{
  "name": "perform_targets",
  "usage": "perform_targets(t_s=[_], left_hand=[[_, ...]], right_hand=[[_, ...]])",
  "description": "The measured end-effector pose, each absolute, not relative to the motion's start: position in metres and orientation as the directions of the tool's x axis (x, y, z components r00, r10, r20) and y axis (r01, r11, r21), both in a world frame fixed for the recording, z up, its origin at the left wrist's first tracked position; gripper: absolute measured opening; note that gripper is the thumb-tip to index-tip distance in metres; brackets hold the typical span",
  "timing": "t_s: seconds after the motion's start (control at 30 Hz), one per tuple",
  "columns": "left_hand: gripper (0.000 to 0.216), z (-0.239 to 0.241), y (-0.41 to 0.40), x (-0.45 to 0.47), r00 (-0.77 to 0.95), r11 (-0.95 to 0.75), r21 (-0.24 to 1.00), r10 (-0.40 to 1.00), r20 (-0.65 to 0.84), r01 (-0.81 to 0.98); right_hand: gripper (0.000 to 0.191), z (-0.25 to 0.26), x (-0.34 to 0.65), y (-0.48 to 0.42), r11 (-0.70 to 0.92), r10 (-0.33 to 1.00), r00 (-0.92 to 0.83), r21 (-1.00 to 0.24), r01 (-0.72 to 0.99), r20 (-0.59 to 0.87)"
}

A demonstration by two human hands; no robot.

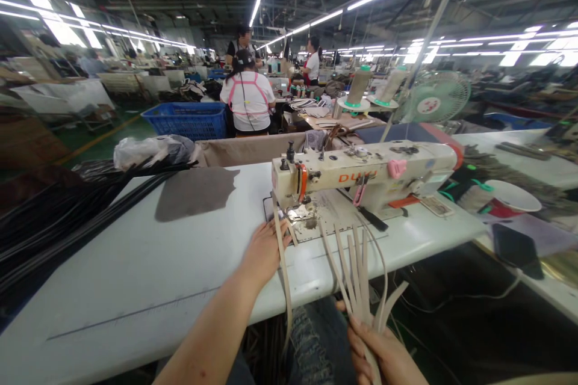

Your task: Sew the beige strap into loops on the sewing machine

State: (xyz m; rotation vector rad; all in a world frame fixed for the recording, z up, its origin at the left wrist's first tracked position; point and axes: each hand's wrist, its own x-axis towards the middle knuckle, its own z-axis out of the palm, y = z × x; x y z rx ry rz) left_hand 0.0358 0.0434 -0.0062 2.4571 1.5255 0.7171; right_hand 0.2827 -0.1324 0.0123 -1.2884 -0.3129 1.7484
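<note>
Rn R hand (383, 346) clasps strips (362, 307), L hand (263, 254) flat by mach. (325, 169)

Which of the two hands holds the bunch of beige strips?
The right hand, in front of the white table; the left hand is beside the sewing machine.

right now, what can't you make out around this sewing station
All in the head view:
Where the pale strips end below the right hand: cut off by the bottom edge.
Parts of the fingers of the left hand: hidden behind the long strip.
The needle of the sewing machine: too small and blurred.
Single black strips: blurred together, cut off by the left edge.
</note>
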Motion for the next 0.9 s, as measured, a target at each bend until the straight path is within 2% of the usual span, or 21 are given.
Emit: perform_targets(t_s=[0.13,0.33,0.57,0.73,0.9], left_hand=[[0.041,-0.004,0.042,0.036,0.36,-0.469,0.376,0.874,0.327,0.799],[0.04,-0.003,0.041,0.036,0.355,-0.458,0.371,0.881,0.314,0.808],[0.041,-0.004,0.041,0.037,0.364,-0.458,0.346,0.88,0.305,0.819],[0.04,-0.005,0.042,0.037,0.373,-0.469,0.334,0.874,0.312,0.818],[0.041,-0.009,0.042,0.037,0.368,-0.479,0.33,0.863,0.346,0.813]], right_hand=[[0.073,-0.001,0.278,-0.13,-0.596,0.782,-0.091,-0.696,-0.401,-0.617],[0.08,0.001,0.267,-0.123,-0.584,0.806,-0.149,-0.73,-0.354,-0.572],[0.073,0.019,0.26,-0.124,-0.528,0.846,-0.135,-0.776,-0.346,-0.516],[0.073,0.02,0.255,-0.116,-0.57,0.815,-0.13,-0.743,-0.351,-0.565],[0.093,0.009,0.249,-0.103,-0.597,0.796,-0.133,-0.732,-0.329,-0.59]])
